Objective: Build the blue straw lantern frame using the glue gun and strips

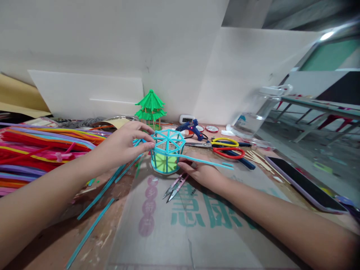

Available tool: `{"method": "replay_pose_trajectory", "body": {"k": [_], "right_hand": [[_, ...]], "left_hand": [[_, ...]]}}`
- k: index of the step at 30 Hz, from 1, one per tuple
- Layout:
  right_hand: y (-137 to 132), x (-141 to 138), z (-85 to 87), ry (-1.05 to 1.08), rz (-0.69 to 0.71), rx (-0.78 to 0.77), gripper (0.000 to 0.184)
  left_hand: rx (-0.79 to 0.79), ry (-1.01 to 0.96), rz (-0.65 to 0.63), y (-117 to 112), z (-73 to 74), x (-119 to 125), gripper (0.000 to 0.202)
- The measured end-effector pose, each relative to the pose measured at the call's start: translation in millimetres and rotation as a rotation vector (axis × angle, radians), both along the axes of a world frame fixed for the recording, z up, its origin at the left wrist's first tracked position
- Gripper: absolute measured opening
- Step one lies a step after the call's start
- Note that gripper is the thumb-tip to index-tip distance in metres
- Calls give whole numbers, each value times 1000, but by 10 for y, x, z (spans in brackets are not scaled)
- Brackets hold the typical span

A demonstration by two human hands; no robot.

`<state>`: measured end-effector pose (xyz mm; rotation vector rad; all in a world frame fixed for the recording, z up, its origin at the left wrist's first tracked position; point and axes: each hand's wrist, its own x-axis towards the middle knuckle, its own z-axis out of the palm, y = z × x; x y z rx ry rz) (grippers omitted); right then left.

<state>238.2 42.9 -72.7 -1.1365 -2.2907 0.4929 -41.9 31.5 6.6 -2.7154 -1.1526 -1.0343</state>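
Note:
A small cage-like frame (168, 150) of light blue pipe cleaners stands on a cardboard sheet (197, 225), with green showing inside it. My left hand (126, 144) pinches a blue pipe cleaner at the frame's upper left rim. My right hand (201, 173) lies low against the frame's right base, fingers closed on a long blue pipe cleaner (208, 162) that sticks out to the right. Thread snips (174, 186) lie just in front of the frame.
A heap of coloured pipe cleaners (36, 150) fills the left. Loose blue stems (95, 221) lie at front left. Behind stand a green pagoda model (151, 107), a blue glue gun (192, 128), scissors (226, 147), wooden sticks (260, 159), a phone (303, 183) and a clear jug (257, 112).

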Motion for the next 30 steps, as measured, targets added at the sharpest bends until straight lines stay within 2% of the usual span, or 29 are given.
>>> {"method": "replay_pose_trajectory", "body": {"k": [5,11,14,18,22,30], "right_hand": [[6,-1,-3,15,8,51,23],[39,-8,0,-13,78,127,18],[32,-8,10,15,69,134,18],[-21,-15,58,20,56,73,15],[-59,-24,96,51,22,26,14],[-54,-27,111,16,55,59,17]], "left_hand": [[16,-2,-9,47,-35,-39,28],[192,36,48,-20,-26,1,26],[239,84,-6,-93,-25,76,25],[315,173,-85,-152,-113,181,26],[325,159,-40,-178,-188,227,20],[309,144,-7,-237,-154,235,20]]}}
